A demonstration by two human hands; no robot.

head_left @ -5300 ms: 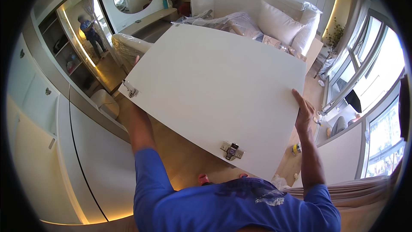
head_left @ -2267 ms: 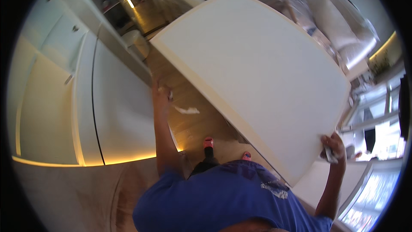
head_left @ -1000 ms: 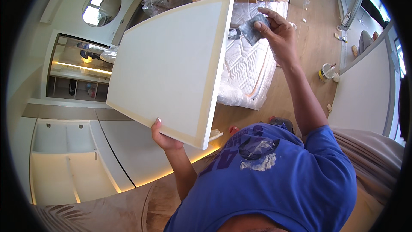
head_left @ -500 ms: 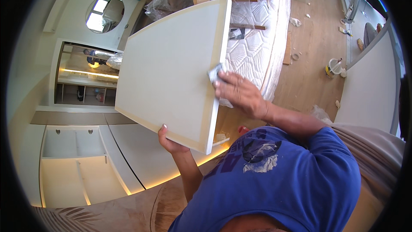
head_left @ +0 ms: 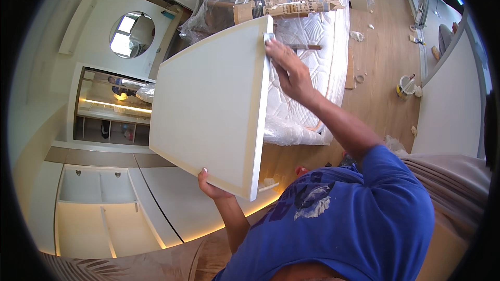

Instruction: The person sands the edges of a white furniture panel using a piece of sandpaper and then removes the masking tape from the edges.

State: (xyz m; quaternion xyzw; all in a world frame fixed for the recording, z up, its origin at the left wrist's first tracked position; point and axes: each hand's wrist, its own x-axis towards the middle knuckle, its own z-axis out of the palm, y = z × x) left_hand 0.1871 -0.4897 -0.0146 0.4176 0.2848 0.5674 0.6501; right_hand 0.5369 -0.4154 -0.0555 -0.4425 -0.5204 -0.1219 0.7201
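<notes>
A large white panel [head_left: 208, 109] with beige strips along its borders is held tilted in front of me. My left hand [head_left: 212, 187] grips its lower edge, thumb over the face and the other fingers hidden behind. At the far end of the panel's right edge, my right hand [head_left: 292, 70] presses a small grey pad [head_left: 269, 37] against the narrow side. The fingers of that hand are closed on the pad and partly cover it; it looks like sandpaper or a sanding sponge.
Beyond the panel lies a plastic-wrapped mattress [head_left: 299, 93] bearing torn brown cardboard packaging [head_left: 291, 0]. A paint bucket [head_left: 405, 87] and a roll of tape [head_left: 360, 78] are on the wooden floor. Left are a round mirror [head_left: 132, 34] and a lit open cabinet [head_left: 80, 224].
My right hand has slid the grey pad away from me along the panel's right edge, toward its far corner. The left hand keeps its grip on the lower edge.
</notes>
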